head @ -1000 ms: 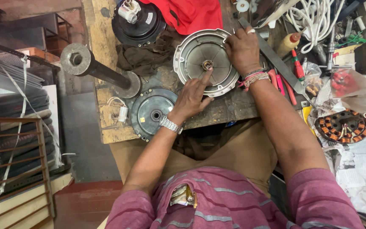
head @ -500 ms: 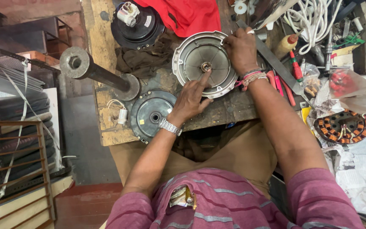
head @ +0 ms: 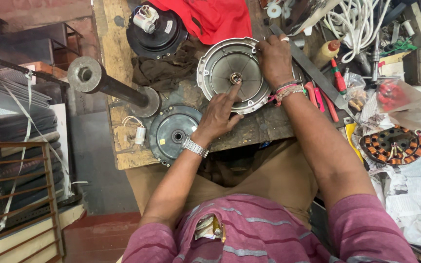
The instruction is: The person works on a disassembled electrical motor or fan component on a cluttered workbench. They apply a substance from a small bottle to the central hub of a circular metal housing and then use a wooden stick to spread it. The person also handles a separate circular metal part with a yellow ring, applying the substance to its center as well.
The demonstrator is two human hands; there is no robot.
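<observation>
Little has been moved since the earlier frame. On the tabletop [head: 123,146], a round metal motor cover [head: 234,73] is steadied at its rim by the closed right hand [head: 275,59], so that its central bearing [head: 236,78] can be touched by the left hand [head: 219,117], forefinger extended. A dark cover [head: 174,134], steel shaft [head: 113,87] and flat file [head: 317,73] lie close beside.
</observation>
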